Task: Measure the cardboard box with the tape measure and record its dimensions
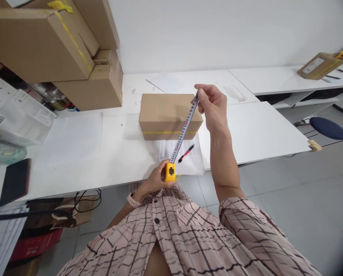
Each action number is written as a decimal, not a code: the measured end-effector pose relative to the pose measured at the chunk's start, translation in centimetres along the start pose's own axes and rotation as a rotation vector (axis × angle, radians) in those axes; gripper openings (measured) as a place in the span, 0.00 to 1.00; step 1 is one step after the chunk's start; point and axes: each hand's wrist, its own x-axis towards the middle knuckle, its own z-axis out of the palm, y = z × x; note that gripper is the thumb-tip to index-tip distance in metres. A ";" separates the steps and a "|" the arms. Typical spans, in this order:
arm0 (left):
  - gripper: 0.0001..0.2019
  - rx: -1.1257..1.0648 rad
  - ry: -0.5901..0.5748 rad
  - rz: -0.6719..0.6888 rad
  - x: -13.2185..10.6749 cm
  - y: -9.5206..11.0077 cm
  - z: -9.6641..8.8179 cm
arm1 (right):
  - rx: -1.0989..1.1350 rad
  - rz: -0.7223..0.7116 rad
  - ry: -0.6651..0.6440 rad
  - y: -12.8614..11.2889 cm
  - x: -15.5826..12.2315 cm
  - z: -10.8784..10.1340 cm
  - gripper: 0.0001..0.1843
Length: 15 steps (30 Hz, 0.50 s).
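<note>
My left hand is closed around the yellow case of a tape measure, close to my shirt at the table's front edge. From the case the marked metal blade runs up and to the right. My right hand pinches the blade's far end between thumb and fingers. Behind the blade sits a closed cardboard box with a yellow tape strip along its front; the blade crosses in front of its right part. Under and before the box lies a printed sheet, with a red and black pen on it.
Large cardboard boxes are stacked at the back left. A dark phone-like slab lies on the white table at the left edge. Far right are a small box and a blue stool. Black cables hang below the table.
</note>
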 end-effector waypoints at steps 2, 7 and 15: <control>0.39 -0.033 -0.004 0.000 -0.1 -0.1 0.0 | 0.046 0.026 0.024 0.0 -0.9 0.2 0.23; 0.53 -0.159 0.063 0.012 0.0 -0.5 0.3 | 0.085 0.200 0.047 2.4 -9.0 3.0 0.23; 0.41 -0.142 0.199 0.029 0.6 -1.2 0.2 | -0.551 0.573 -0.097 5.4 -18.6 3.6 0.29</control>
